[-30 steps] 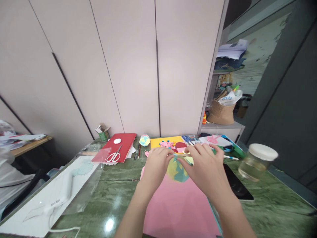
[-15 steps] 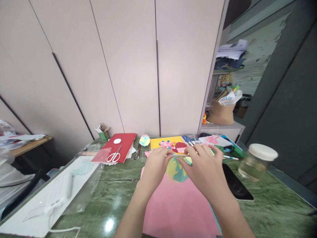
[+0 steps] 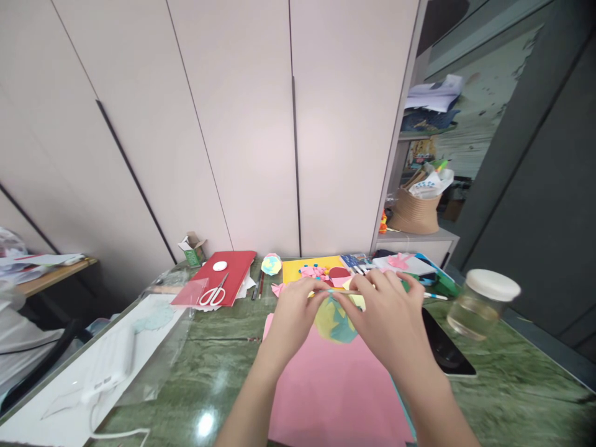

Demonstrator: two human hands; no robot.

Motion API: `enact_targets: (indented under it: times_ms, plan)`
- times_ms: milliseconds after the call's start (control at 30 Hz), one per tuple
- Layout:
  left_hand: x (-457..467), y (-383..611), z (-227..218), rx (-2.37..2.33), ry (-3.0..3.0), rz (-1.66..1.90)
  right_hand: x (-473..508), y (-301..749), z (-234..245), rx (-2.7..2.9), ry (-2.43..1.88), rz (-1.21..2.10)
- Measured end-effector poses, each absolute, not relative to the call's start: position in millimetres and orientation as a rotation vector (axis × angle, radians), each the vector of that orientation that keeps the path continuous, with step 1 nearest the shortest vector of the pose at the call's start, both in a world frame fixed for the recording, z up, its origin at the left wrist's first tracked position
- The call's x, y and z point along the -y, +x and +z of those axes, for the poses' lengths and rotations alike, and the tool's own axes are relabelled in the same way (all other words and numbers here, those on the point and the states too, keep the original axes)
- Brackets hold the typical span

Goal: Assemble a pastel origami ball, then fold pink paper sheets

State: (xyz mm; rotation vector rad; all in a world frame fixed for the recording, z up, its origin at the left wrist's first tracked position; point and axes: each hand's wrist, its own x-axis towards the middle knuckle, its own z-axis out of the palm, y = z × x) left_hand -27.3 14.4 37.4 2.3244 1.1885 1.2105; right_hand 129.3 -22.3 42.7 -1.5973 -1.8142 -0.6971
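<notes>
Left hand: thumb and fingers brought together in a pinch, tips nearly meeting, on the upper edge of the round piece. Right hand: thumb and index finger likewise pinched on that edge, just beside the left fingertips; other fingers bent and slightly spread. Contact partly hidden by thumbs and knuckles; not possible to tell how much edge is caught between the tips.

Round piece: located between and below both hands, over the far part of the pink sheet. Shows a curved lower outline and areas of yellow and teal, meeting along jagged lines. Slightly blurred. Not possible to tell whether flat or domed, or whether touching the sheet.

Labels: print on the green box at the rear left, too small to read. Likewise on the blue booklet, beside the yellow sheet. Blue marks on the white bag on the shelf side, not legible.

Surroundings on the green table: multicoloured ball left of the yellow sheet; white-handled scissors on the red folder; lidded jar and black device at right.
</notes>
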Motion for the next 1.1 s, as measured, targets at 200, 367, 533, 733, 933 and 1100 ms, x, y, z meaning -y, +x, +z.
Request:
enact_targets:
  times_ms: [200, 367, 533, 733, 933, 1100]
  plan:
    - [-11.1, -31.4, 39.3, -1.026, 2.016, 1.176, 21.3, 130.1, 44.2, 1.774, -1.548, -0.743]
    - [-10.9, -31.9, 41.3, -0.999, 1.916, 1.162, 20.9, 130.1, 45.7, 1.773, -1.561, -0.727]
    - [-10.1, -32.0, 43.7, -1.017, 1.897, 1.186, 22.2, 131.1, 45.5, 1.772, -1.575, -0.715]
    - [-10.0, -31.8, 41.0, -1.091, 1.902, 1.287, 23.3, 130.6, 45.6, 1.781, -1.582, -0.708]
    - [-10.0, -27.3, 40.1, -1.128, 2.042, 1.438, 23.9, 130.3, 46.5, 1.777, -1.574, -0.686]
    - [-9.1, -23.8, 42.4, -1.205, 2.142, 1.463, 25.9, 130.0, 46.8, 1.792, -1.569, -0.677]
